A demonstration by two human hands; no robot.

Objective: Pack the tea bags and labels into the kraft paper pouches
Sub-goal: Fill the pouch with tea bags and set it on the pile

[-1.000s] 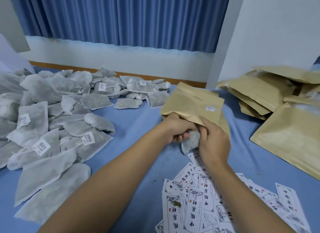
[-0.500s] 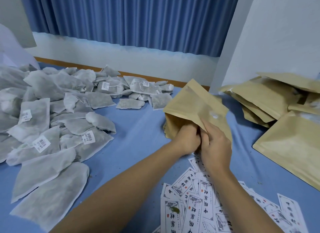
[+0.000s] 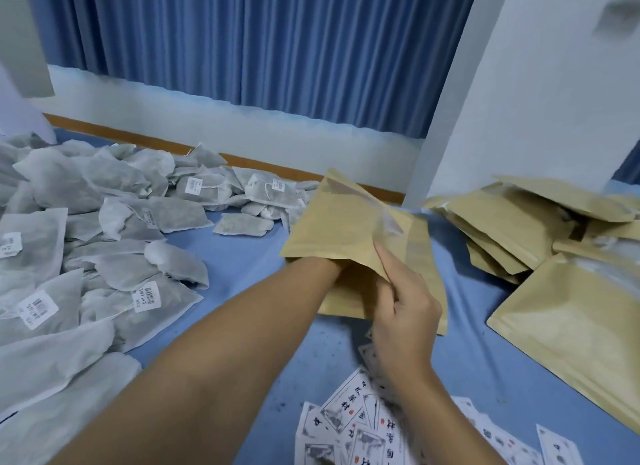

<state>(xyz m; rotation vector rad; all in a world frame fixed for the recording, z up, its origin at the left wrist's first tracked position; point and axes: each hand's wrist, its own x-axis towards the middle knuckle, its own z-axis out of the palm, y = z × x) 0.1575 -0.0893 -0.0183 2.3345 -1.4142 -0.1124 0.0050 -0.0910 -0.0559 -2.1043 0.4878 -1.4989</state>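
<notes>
A kraft paper pouch (image 3: 346, 222) is held tilted above the blue table, its mouth facing me. My left hand is pushed inside it up to the wrist (image 3: 317, 267), so its fingers and whatever they hold are hidden. My right hand (image 3: 405, 312) pinches the upper edge of the pouch's mouth and holds it open. Several grey tea bags (image 3: 86, 239), some with barcode stickers, lie heaped on the left. Printed paper labels (image 3: 353, 426) are scattered under my right wrist.
More kraft pouches (image 3: 512, 229) are stacked at the right, with a large one (image 3: 571, 329) lying flat in front of them. Blue cloth (image 3: 242, 256) covers the table. A blue curtain and a white wall stand behind.
My left hand, which gripped a tea bag at the pouch's mouth, has gone deep inside the pouch. The tea bag is out of sight. The pouch has been lifted and tilted.
</notes>
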